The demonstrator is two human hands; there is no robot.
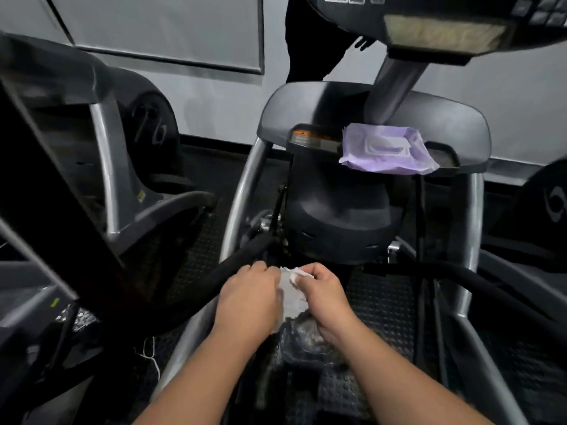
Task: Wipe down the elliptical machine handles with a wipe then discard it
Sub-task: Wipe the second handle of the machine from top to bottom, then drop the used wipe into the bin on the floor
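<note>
- Far left, a neighbouring machine (101, 142) crowds in, its dark frame and silver post close beside the elliptical.
- A black padded handle (227, 265) runs in from the lower left towards the centre, ending just by the hands.
- Left hand (250, 297), fingers curled, grips the left edge of the white wipe (293, 294).
- The wipe hangs crumpled between both hands, low and central, above the dark studded floor mat (383, 302).
- Right hand (322, 294) pinches the wipe's top right corner; the two hands sit close together, nearly touching.
- Behind them rises the elliptical's black housing (337, 210), flanked by curved silver rails (242, 194).
- Up on the machine's tray (472, 136) lies a purple wipes pack (386, 150), its flap closed, one corner overhanging the tray's front edge.
- The other black handle (478, 283) sweeps off to the right.
- Top right, the console (445, 29) looms overhead, blurred.
</note>
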